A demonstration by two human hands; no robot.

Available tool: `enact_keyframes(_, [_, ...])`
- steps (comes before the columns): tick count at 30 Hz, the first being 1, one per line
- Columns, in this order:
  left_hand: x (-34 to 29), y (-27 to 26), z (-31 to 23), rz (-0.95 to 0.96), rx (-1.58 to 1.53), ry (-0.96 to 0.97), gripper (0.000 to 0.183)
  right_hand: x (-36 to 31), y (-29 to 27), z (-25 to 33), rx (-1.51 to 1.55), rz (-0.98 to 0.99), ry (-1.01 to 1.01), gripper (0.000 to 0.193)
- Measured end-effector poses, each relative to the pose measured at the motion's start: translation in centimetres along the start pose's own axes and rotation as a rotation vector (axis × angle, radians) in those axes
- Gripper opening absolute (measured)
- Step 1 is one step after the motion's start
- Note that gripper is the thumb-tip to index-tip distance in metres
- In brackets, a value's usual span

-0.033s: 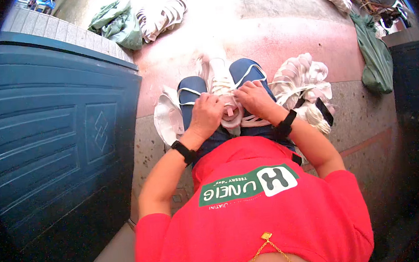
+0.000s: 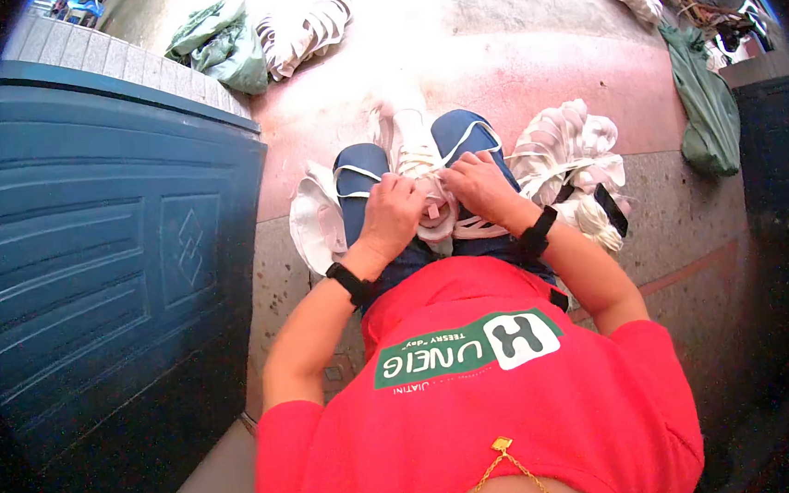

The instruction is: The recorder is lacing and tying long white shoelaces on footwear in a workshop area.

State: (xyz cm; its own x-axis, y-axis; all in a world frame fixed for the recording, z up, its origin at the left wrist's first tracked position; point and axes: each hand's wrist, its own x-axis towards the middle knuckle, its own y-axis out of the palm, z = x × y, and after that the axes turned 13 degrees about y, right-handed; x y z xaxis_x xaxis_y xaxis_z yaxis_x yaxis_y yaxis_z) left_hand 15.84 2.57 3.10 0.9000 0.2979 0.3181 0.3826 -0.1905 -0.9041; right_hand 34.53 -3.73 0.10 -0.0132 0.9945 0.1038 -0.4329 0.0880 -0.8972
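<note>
A white shoe [image 2: 415,136] lies between my knees, toe pointing away from me. Its opening faces me and shows a pinkish lining with a small pink tag. White shoelaces [image 2: 420,163] cross its front, and loose loops spread over both dark blue trouser legs. At the left side of the shoe's upper eyelets, my left hand [image 2: 396,209] is closed, fingertips pinching at the lace. My right hand [image 2: 478,184] is closed likewise at the right side, thumb and finger together on the lace. The pinched bits of lace are mostly hidden by the fingers.
Several white shoes [image 2: 567,145] are piled beside my right leg, with white laces near them. Another white shoe [image 2: 312,225] is by my left leg. A blue panelled door [image 2: 98,242] stands at left. Green bags [image 2: 706,106] and more shoes [image 2: 308,31] lie farther off.
</note>
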Motion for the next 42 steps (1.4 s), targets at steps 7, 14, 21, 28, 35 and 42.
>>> enact_keyframes(7, [0.4, 1.4, 0.3, 0.099, 0.038, 0.004, 0.013, -0.1, -0.5, -0.4, 0.018, 0.022, 0.098, 0.006])
enact_keyframes(14, [-1.1, 0.6, 0.3, -0.109, -0.131, -0.146, 0.010, 0.3, -0.9, -0.8, -0.056, 0.143, 0.191, 0.012])
enact_keyframes(21, [-3.2, 0.7, 1.3, -0.153, -0.225, -0.533, 0.011, 0.5, -0.2, -0.5, -0.021, 0.025, 0.162, 0.011])
enact_keyframes(28, [-2.2, 2.2, 2.0, -0.056, -0.035, -0.533, 0.015, 1.2, 0.4, -0.2, -0.045, 0.112, 0.306, 0.015])
enact_keyframes(35, [-1.8, 2.0, 2.1, -0.067, 0.039, -0.462, 0.014, 1.3, 0.5, -1.0, 0.033, 0.084, 0.178, 0.013])
enact_keyframes(42, [-1.1, 1.5, 2.1, 0.027, 0.196, -0.253, 0.004, 2.2, 0.5, 1.0, -0.257, 0.107, 0.031, 0.004])
